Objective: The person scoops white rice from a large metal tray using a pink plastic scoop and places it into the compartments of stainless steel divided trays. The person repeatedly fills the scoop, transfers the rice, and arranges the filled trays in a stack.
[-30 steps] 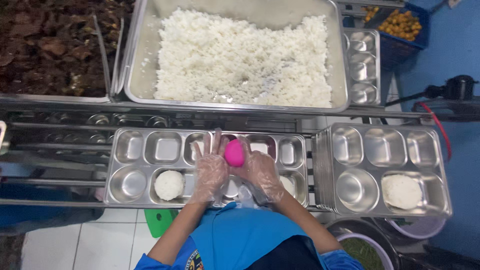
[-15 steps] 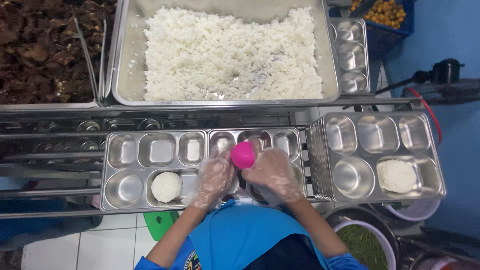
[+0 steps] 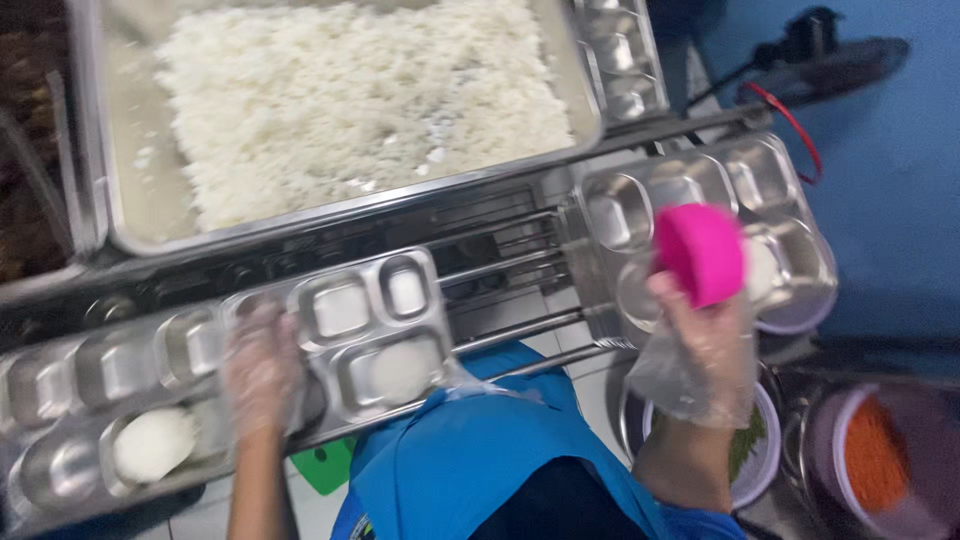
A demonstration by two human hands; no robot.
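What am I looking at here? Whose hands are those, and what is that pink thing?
The camera sits on a person's head and looks down, so you see that person's own two hands in thin clear gloves. The right hand holds a pink cup, likely a scoop for shaping rice. The left hand rests on a shiny metal meal tray with little compartments; one holds a round mound of rice. Above is a big pan of white rice. Another tray lies to the right.

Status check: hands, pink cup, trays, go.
Left hand gloved, flat on middle tray. Right hand gloved, holding pink cup over right tray. Rice mounds sit in trays; nothing blocking.
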